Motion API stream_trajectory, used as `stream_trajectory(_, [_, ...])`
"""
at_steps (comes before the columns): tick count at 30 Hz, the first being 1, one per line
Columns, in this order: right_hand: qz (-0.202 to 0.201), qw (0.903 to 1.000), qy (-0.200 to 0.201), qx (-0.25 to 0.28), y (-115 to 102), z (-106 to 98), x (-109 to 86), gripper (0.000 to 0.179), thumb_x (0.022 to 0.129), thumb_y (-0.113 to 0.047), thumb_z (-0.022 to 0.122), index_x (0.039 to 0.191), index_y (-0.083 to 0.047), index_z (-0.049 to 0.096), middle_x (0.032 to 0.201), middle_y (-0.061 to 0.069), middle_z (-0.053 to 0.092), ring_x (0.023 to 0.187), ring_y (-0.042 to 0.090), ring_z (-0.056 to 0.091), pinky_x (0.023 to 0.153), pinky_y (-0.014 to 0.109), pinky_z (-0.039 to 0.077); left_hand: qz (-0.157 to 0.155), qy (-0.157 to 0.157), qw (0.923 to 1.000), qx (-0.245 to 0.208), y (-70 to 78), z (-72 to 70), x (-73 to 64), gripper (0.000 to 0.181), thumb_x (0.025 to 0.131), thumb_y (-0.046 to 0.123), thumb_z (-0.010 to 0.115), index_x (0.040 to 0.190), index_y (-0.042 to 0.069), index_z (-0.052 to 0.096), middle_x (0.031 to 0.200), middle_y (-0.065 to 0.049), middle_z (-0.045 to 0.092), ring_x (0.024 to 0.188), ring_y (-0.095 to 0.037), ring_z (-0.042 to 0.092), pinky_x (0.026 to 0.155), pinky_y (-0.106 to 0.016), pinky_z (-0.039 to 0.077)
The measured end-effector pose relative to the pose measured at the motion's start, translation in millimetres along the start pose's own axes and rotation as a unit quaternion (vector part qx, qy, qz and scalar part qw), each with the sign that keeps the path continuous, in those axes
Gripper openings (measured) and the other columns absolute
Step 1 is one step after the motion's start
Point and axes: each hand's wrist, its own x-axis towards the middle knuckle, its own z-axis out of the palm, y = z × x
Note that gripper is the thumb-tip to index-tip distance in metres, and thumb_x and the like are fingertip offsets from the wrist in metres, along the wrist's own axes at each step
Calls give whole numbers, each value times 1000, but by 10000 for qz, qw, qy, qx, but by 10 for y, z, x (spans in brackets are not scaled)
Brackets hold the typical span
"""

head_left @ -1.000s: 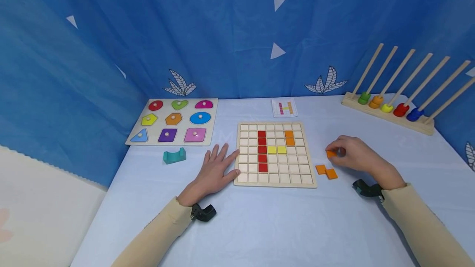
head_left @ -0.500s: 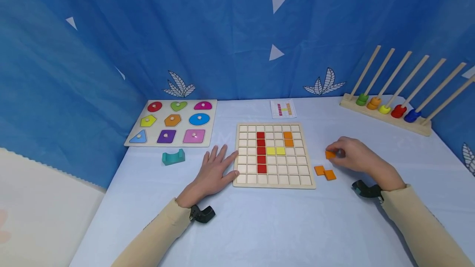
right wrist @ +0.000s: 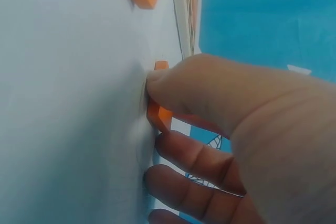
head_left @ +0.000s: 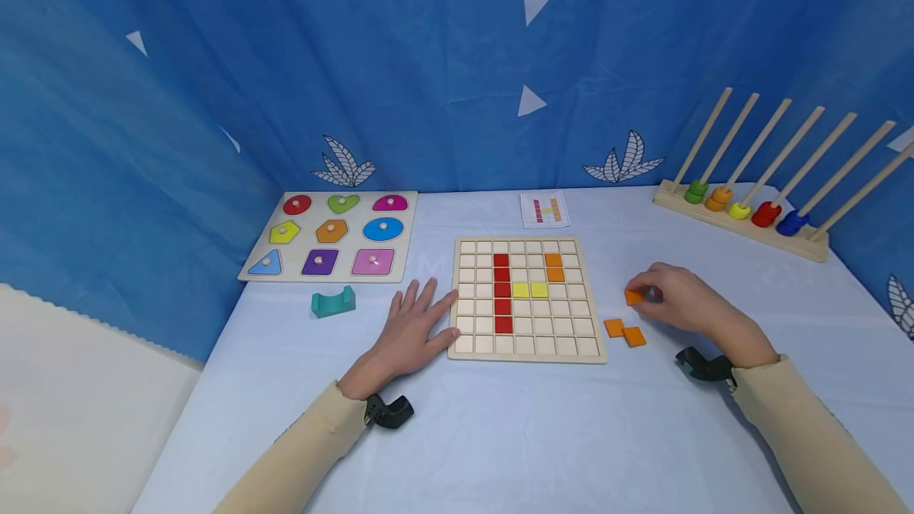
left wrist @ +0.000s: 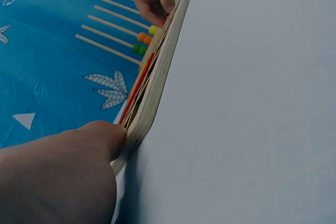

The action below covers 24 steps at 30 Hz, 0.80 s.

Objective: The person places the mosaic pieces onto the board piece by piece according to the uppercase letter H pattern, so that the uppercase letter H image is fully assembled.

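A wooden grid board [head_left: 528, 347] lies in the middle of the table, holding a column of red tiles [head_left: 503, 289], two yellow tiles [head_left: 531, 290] and two orange tiles [head_left: 554, 267]. My left hand [head_left: 409, 330] lies flat with spread fingers, thumb and index fingertips touching the board's left edge. To the right of the board, my right hand [head_left: 678, 297] pinches an orange tile [right wrist: 160, 115] between thumb and fingers, low at the tabletop. Two loose orange tiles [head_left: 634, 336] lie on the cloth just in front of that hand.
Behind the board lies a small pattern card [head_left: 546, 210]. A shape puzzle board [head_left: 250, 270] sits at the back left, with a teal curved block [head_left: 333, 303] before it. At the back right stands a peg rack [head_left: 743, 220] with coloured rings. A blue curtain [head_left: 443, 62] hangs behind.
The view has shifted very slightly. Both hands stay essentially where they were, the right one still pinching the orange tile.
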Motion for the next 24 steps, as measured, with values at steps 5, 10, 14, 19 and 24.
stream_trajectory(5, [-14,10000,41,-38,-7,4,-3,29,82,-11,82,108,-2,77,93,8,68,79,18,54,74,36,56,10,-21,10000,24,-1,1,3,66,98,44,59,157,20,41,169,-20,23,158,-49,8,123,-70,8])
stream_trajectory(10, [-4,10000,68,-58,-11,15,11,29,82,-11,81,109,-2,76,93,8,69,80,18,54,73,34,54,14,-15,10000,42,-4,-3,5,66,98,44,59,157,19,42,169,-20,23,158,-49,8,123,-70,8])
stream_trajectory(14, [51,10000,66,-17,-8,12,29,30,82,-11,82,109,-1,76,92,9,68,80,20,54,74,37,55,22,-21,10000,63,-7,-12,6,66,99,44,59,157,19,41,169,-20,23,158,-49,8,123,-70,9])
stream_trajectory(19, [71,9999,85,-19,-16,14,51,29,82,-12,82,108,-1,76,92,9,69,80,20,56,77,41,57,23,-36,10000,20,-6,-19,8,66,99,44,59,157,19,41,169,-20,23,158,-49,8,123,-70,8])
stream_trajectory(24, [-21,9999,102,-58,-46,28,72,28,82,-12,81,108,-2,76,91,7,69,80,19,56,77,38,57,-5,-97,10000,24,-4,-16,6,66,99,45,58,158,20,40,170,-20,21,158,-49,7,123,-70,7])
